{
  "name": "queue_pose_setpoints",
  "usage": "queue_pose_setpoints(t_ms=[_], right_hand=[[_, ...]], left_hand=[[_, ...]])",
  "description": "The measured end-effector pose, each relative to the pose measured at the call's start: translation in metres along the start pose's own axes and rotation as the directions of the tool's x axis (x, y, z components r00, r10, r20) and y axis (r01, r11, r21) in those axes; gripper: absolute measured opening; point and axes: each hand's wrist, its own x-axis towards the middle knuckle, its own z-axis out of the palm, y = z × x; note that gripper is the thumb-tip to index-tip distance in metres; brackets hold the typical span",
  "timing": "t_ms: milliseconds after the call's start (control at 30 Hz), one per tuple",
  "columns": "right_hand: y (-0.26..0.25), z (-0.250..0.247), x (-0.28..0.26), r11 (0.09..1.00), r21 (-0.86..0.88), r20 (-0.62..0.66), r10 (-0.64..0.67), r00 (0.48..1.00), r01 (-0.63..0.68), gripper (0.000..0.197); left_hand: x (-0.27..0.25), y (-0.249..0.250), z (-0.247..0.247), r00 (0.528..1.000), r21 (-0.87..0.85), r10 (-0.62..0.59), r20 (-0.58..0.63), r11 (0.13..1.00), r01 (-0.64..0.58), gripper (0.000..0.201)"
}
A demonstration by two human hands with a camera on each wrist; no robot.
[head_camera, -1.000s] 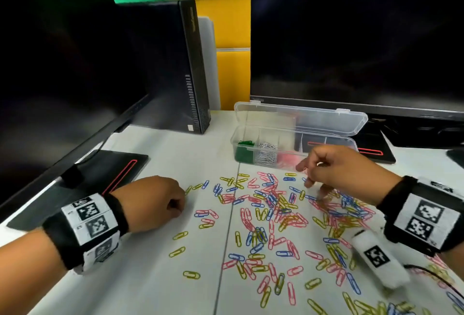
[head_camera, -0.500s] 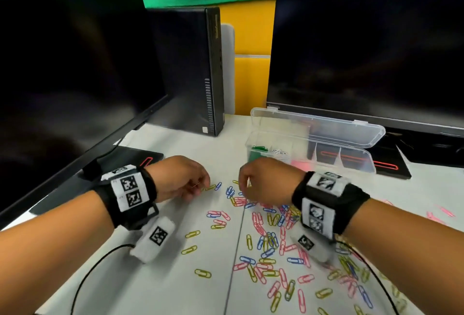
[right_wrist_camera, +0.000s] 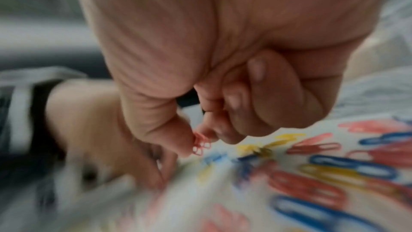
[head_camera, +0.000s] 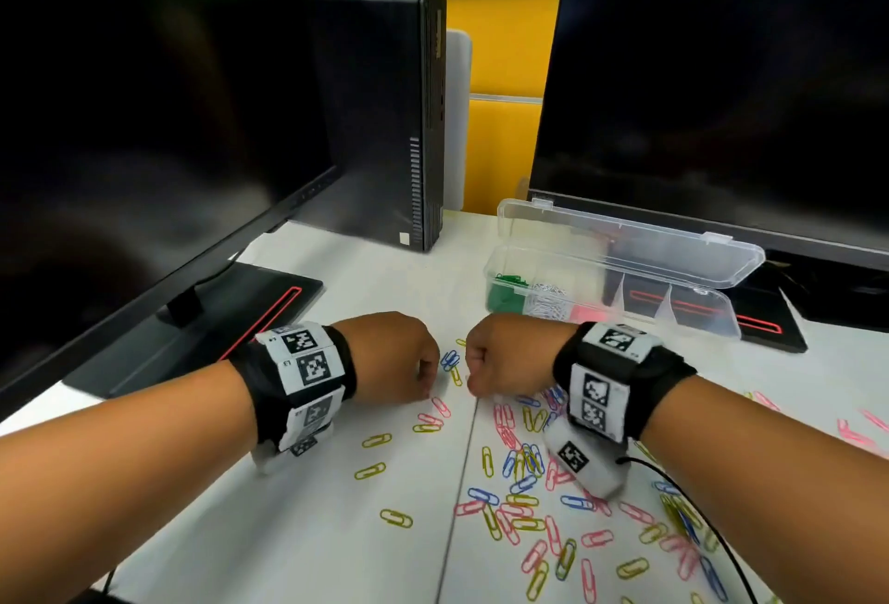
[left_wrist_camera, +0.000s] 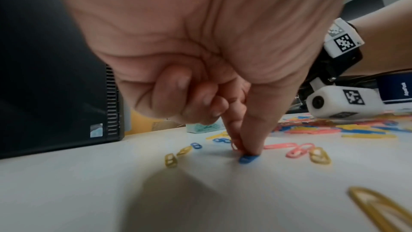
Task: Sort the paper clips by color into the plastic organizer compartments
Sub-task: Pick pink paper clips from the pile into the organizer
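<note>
1. Your left hand [left_wrist_camera: 200, 63] pinches down with thumb and forefinger on a small blue plastic-coated paper clip [left_wrist_camera: 247, 158] that lies flat on the white bench [left_wrist_camera: 89, 191], with a pink clip caught at the fingertips too. Your other fingers are curled into the palm. Slide a nail under one end to tip the clip up, so you do not just press it flat.
2. Your right hand [right_wrist_camera: 223, 77] pinches a few small pink paper clips [right_wrist_camera: 201, 143] between thumb and forefinger, just above the scattered pile. Keep that pinch firm; a loose bundle probably sheds a clip on the way.
3. The clear plastic organizer with its lid open [head_camera: 620, 300] stands toward the far edge of the bench, beyond your right hand. Green [head_camera: 505, 295], silver and pink clips already fill its left compartments; the right ones look empty.
4. Lift before you travel: the organizer's near wall stands up from the bench, and the raised lid sits just under the dark right monitor [head_camera: 721, 74].
5. The open bench is on your left and near side; the loose multicoloured clips [head_camera: 529, 507] crowd the right half.
</note>
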Motion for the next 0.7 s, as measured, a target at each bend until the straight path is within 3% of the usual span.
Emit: queue_pose_setpoints(t_ms=[67,100,167,200,233,267,333,400,433,467,500,533,567,633,700], right_hand=[[0.012,-0.009,-0.006,0.953,0.303,0.010,0.005,1.000,-0.008,0.012],[0.019,-0.012,-0.009,0.851,0.524,0.035,0.000,0.999,-0.018,0.015],[0.034,-0.015,-0.015,0.464,0.886,0.056,-0.052,0.997,-0.026,0.020],[0.041,-0.016,-0.018,0.278,0.960,0.037,-0.072,0.997,-0.015,0.018],[0.046,-0.016,-0.021,0.151,0.988,0.014,-0.076,0.997,-0.002,0.017],[0.051,-0.015,-0.022,0.074,0.997,-0.001,-0.074,0.997,0.007,0.018],[0.058,-0.013,-0.024,0.010,1.000,0.006,-0.057,0.998,-0.006,0.024],[0.059,-0.010,-0.025,0.088,0.995,0.050,-0.024,0.998,-0.048,0.021],[0.056,-0.007,-0.026,0.237,0.970,0.057,0.006,0.998,-0.057,0.016],[0.049,-0.006,-0.030,0.479,0.876,0.040,0.038,0.998,-0.054,0.012],[0.041,-0.005,-0.033,0.740,0.672,0.000,0.046,0.999,-0.034,0.012],[0.033,-0.004,-0.036,0.918,0.397,-0.047,0.007,0.999,0.012,0.013],[0.026,-0.002,-0.038,0.987,0.136,-0.072,-0.070,0.995,0.079,0.014],[0.017,0.005,-0.039,0.966,-0.204,-0.074,-0.177,0.981,0.159,0.023],[0.015,0.010,-0.038,0.919,-0.337,-0.060,-0.238,0.969,0.205,0.030]], left_hand=[[0.001,-0.005,-0.001,0.999,-0.091,-0.033,0.038,0.995,0.036,0.009],[0.000,-0.009,-0.003,0.997,-0.185,-0.069,0.046,0.980,0.077,0.009],[-0.001,-0.020,-0.007,0.988,-0.440,-0.147,0.052,0.885,0.155,0.008],[-0.002,-0.024,-0.008,0.979,-0.591,-0.188,0.082,0.782,0.200,0.010],[-0.003,-0.027,-0.008,0.967,-0.718,-0.221,0.129,0.652,0.244,0.011],[-0.004,-0.029,-0.007,0.957,-0.799,-0.236,0.168,0.536,0.273,0.009],[-0.004,-0.026,-0.006,0.951,-0.859,-0.223,0.214,0.420,0.292,0.012],[-0.003,-0.019,-0.004,0.954,-0.871,-0.186,0.236,0.395,0.292,0.022],[-0.002,-0.015,-0.004,0.958,-0.877,-0.162,0.235,0.390,0.281,0.025],[-0.001,-0.013,-0.004,0.962,-0.879,-0.143,0.232,0.393,0.271,0.027],[0.000,-0.009,-0.005,0.965,-0.875,-0.130,0.227,0.408,0.261,0.029],[0.001,-0.005,-0.005,0.971,-0.843,-0.124,0.203,0.483,0.238,0.028],[0.002,-0.002,-0.007,0.982,-0.757,-0.111,0.153,0.625,0.188,0.026],[0.003,0.003,-0.009,0.998,-0.437,-0.006,0.066,0.899,0.034,0.017],[0.002,0.009,-0.011,0.987,-0.181,0.148,0.062,0.974,-0.135,0.027]])
